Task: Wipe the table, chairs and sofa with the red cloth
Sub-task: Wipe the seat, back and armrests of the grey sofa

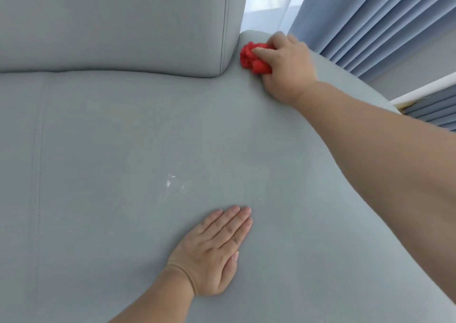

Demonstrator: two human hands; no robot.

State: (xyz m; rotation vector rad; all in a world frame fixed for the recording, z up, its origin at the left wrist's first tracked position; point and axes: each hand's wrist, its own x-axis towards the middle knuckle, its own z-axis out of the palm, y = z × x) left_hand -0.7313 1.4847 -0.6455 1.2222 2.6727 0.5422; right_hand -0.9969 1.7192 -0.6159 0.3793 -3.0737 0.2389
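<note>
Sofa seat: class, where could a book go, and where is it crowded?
Bare: between back cushion, seam and white smear; also between left hand and right forearm. Crowded: the corner where the right hand grips the red cloth.

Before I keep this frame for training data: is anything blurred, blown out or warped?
Head view: daylight washes out the sheer curtain behind the sofa; the right hand and red cloth look slightly soft, possibly motion blur; the left hand, flat on the seat, is sharper with little shadow; the wide lens bows the seat's back seam.
</note>
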